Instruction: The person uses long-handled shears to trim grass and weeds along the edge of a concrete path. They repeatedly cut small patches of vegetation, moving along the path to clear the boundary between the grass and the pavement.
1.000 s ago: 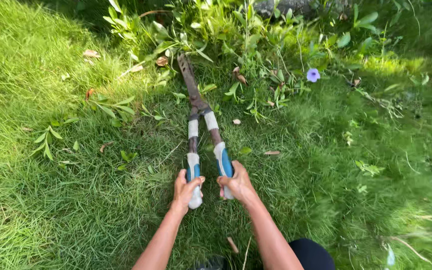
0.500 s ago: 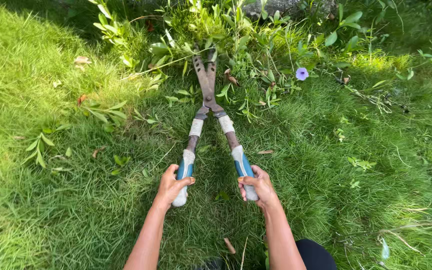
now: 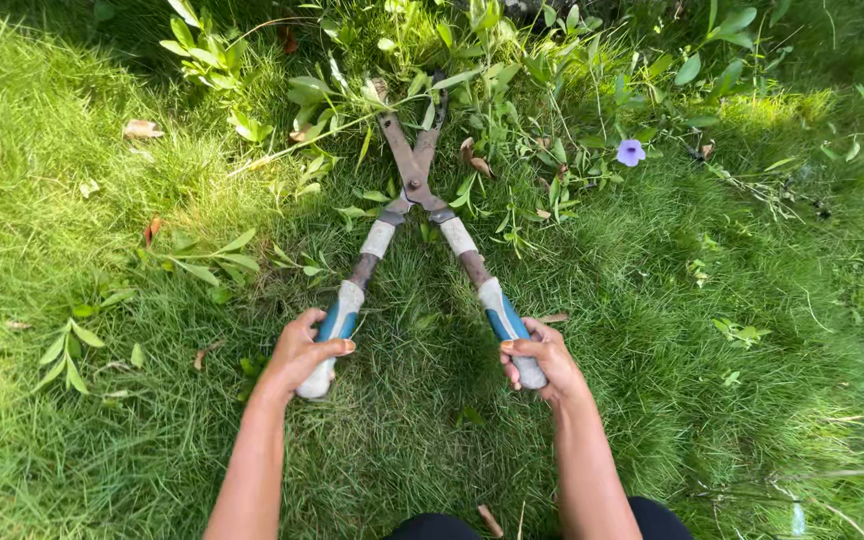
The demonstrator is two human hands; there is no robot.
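The left hand [image 3: 304, 352] has its fingers wrapped tight around one blue and white handle of the big garden shears [image 3: 414, 185]. The right hand [image 3: 540, 358] grips the other. Both arms reach up from the bottom; the blades sit among leafy weeds [image 3: 512, 90] at the top middle

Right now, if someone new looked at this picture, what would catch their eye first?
Probably the garden shears in the middle, rusty blades opened into leafy weeds at the top. The left hand and right hand each grip a blue and white handle, spread apart over the grass. A small purple flower stands out at the upper right.
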